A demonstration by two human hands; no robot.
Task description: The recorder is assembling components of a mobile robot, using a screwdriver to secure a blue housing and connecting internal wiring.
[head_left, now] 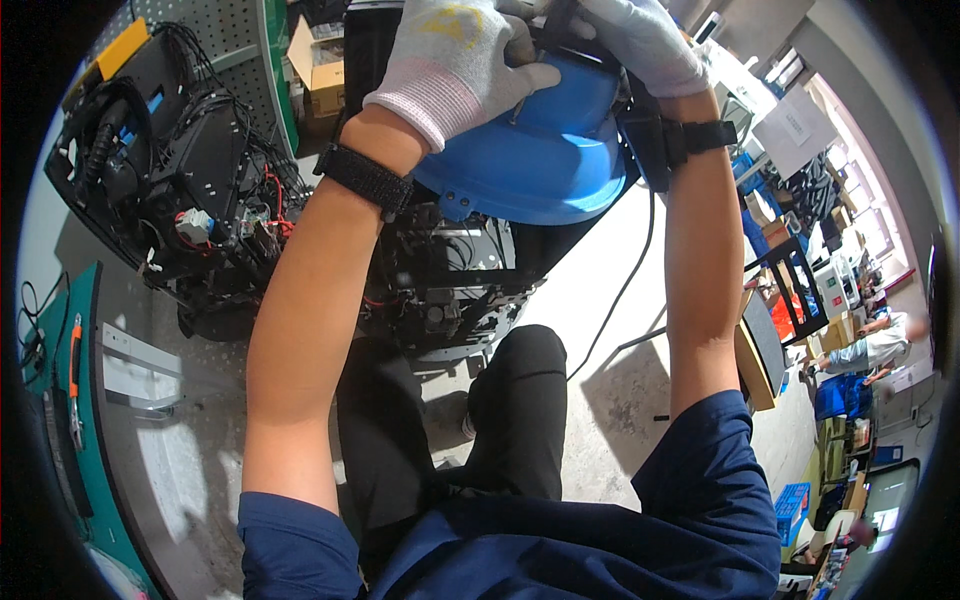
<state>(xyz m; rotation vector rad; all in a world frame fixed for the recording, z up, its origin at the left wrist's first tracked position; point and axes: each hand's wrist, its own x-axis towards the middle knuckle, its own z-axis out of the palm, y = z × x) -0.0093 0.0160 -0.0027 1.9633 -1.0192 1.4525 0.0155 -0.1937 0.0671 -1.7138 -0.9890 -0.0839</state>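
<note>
Both my hands wear white-grey gloves and meet at the top edge of the view, above a blue rounded plastic cover [530, 165]. My left hand [455, 60] has a pink-striped cuff; its fingers bend inward and its thumb points right over the cover's upper part. My right hand [640, 40] is closed, its fingertips close to the left ones. Between them is a small black part [558, 25], partly covered by the fingers. What exactly each hand grips is hidden. Under the cover is a black machine frame [450, 275] with wires and metal fittings.
To the left stands another black machine body [170, 180] with loose cables. A green-topped bench [95, 420] holds an orange-handled tool [75, 370]. A cardboard box [322, 75] sits behind. A black cable [628, 290] crosses the floor; a person [880, 345] is far right.
</note>
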